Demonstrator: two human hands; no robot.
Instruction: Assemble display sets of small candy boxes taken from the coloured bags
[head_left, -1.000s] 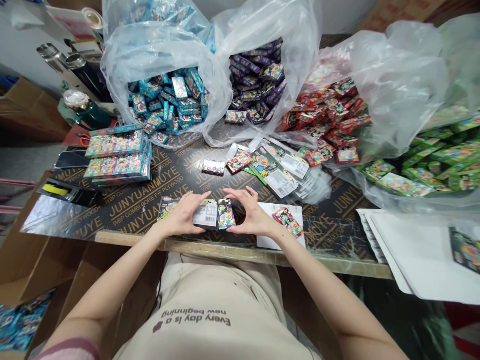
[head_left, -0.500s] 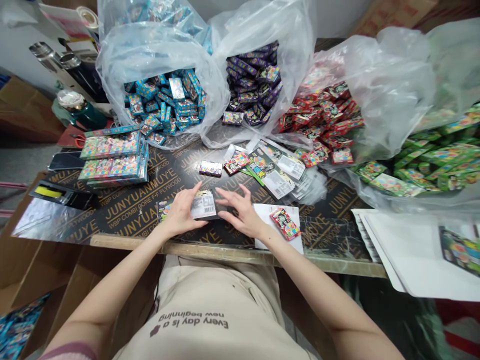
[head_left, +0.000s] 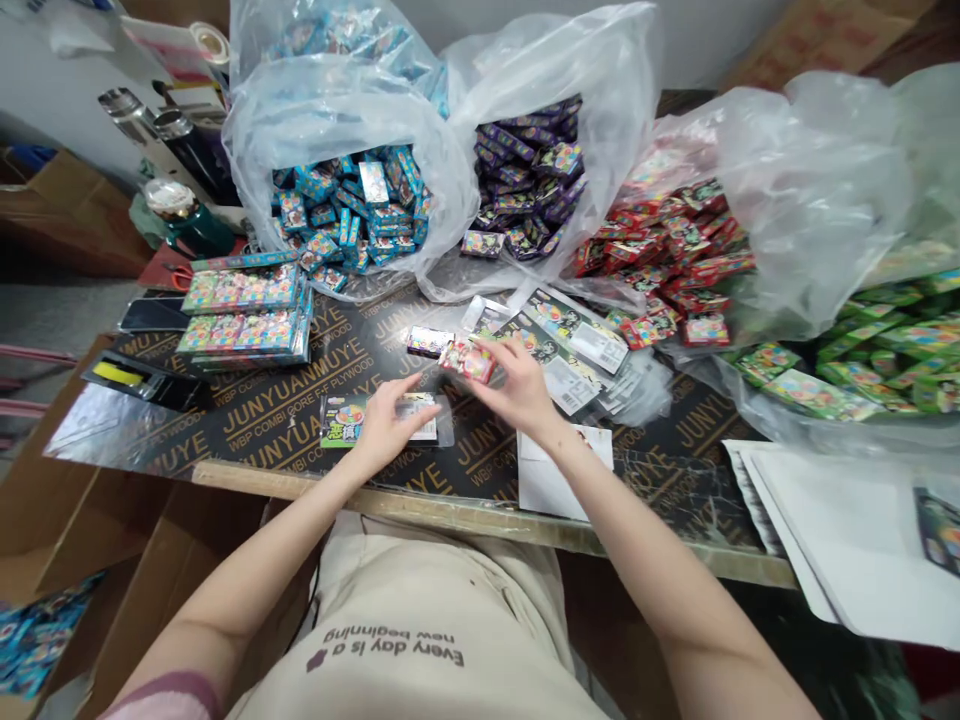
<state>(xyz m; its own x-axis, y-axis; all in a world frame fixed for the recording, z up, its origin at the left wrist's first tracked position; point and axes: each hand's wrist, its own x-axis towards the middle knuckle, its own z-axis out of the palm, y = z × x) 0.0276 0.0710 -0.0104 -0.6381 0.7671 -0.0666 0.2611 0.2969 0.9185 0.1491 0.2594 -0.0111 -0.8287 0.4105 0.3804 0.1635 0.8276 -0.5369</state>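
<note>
My right hand (head_left: 511, 380) pinches a small red printed box (head_left: 466, 361) between thumb and fingers, just above the board. Right beside that box lies a small purple-and-white box (head_left: 429, 341). Over a flat black printed packet (head_left: 341, 418) rests my left hand (head_left: 394, 415), thumb and fingers apart, covering the packet's middle. The packet's clear plastic end shows to the right of the hand. More black printed packets (head_left: 574, 335) lie in an overlapping pile beyond my right hand. White paper (head_left: 544, 480) is partly under my right forearm.
Plastic bags of blue boxes (head_left: 337, 215), purple boxes (head_left: 517, 180), red boxes (head_left: 675, 250) and green boxes (head_left: 885, 350) line the back. At left stand stacked wrapped packs (head_left: 244, 315) and a tape dispenser (head_left: 139, 380). White sheets (head_left: 847, 540) overhang the right edge.
My right hand has moved up and away from the packet and now holds a red box. The red box on the white paper no longer shows. My left hand stays at the packet.
</note>
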